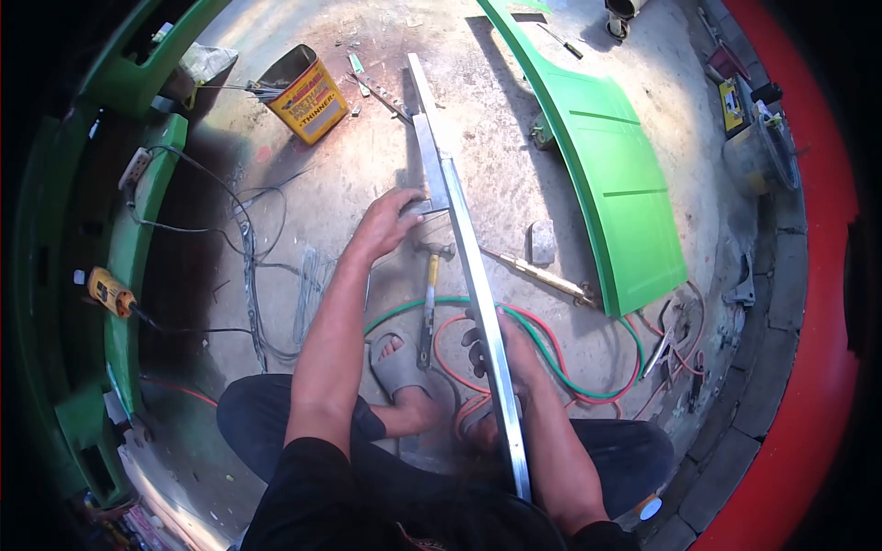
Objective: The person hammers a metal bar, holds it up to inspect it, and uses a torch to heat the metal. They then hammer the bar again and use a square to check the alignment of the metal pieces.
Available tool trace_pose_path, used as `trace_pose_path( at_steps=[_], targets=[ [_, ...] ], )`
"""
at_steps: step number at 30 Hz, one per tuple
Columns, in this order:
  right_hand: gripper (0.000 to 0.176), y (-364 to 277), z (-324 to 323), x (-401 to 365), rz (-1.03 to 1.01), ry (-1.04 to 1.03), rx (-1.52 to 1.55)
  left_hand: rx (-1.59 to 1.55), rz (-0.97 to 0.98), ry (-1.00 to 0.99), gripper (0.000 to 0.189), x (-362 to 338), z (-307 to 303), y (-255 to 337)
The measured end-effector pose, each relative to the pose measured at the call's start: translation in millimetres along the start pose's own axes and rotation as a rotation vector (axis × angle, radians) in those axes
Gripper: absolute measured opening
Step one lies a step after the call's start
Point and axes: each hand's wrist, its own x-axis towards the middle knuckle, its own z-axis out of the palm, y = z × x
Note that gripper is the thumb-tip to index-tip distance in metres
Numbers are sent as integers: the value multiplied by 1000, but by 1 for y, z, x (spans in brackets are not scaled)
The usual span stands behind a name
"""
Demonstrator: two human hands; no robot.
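My right hand point(511, 351) is wrapped round a long square metal tube point(478, 275), which runs from my lap forward across the floor. My left hand point(390, 223) pinches the short leg of a metal square point(428, 161), whose wide blade lies along the left side of the tube. Below that hand a hammer point(430, 294) with a worn handle rests on the concrete, head away from me. Right of the tube lie a thin rod-like tool point(537, 271) and a small grey block point(542, 242).
A yellow thinner can point(308, 96) holding rods stands front left. A green curved panel point(625, 193) lies right. Green and red hoses point(560, 363) loop near my feet. A yellow power tool point(112, 292) and a power strip point(136, 169) sit on green metalwork at left, with cables trailing.
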Motion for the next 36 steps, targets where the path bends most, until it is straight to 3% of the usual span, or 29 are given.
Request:
trace_pose_path(
  at_steps=[7, 9, 11, 13, 18, 21, 23, 25, 30, 31, 33, 36],
  targets=[
    [48, 14, -8, -3, -36, -202, 181, 46, -34, 41, 39, -11, -16, -3],
    [51, -14, 8, -17, -79, -170, -68, 110, -27, 85, 38, -12, -34, 2],
    [52, -17, 11, -20, -136, 18, -396, 172, -34, 125, 38, -16, -47, 12],
    [57, -17, 13, -23, -126, 58, -466, 258, -35, 85, 35, -15, -57, 21],
    [70, 3, 13, -24, -467, 183, -761, 343, -56, -38, 32, -19, -36, 15],
    [69, -21, 33, -49, -340, 169, -833, 266, -82, 13, 32, -24, -23, 11],
    [65, -20, 41, -50, -411, 196, -846, 250, -72, 5, 33, -26, -21, 1],
    [61, -29, 55, -61, -244, 234, -897, 239, -68, -5, 34, -27, -24, 0],
    [58, 3, 53, -49, -597, 289, -928, 174, -112, -58, 39, -29, -21, -8],
    [58, 2, 53, -49, -593, 289, -925, 175, -114, -63, 39, -30, -18, -15],
    [59, -6, 54, -50, -391, 281, -895, 22, -115, -8, 40, -33, -15, -22],
    [60, -3, 51, -47, -393, 281, -892, -94, -176, -6, 41, -38, -11, -25]
  ],
)
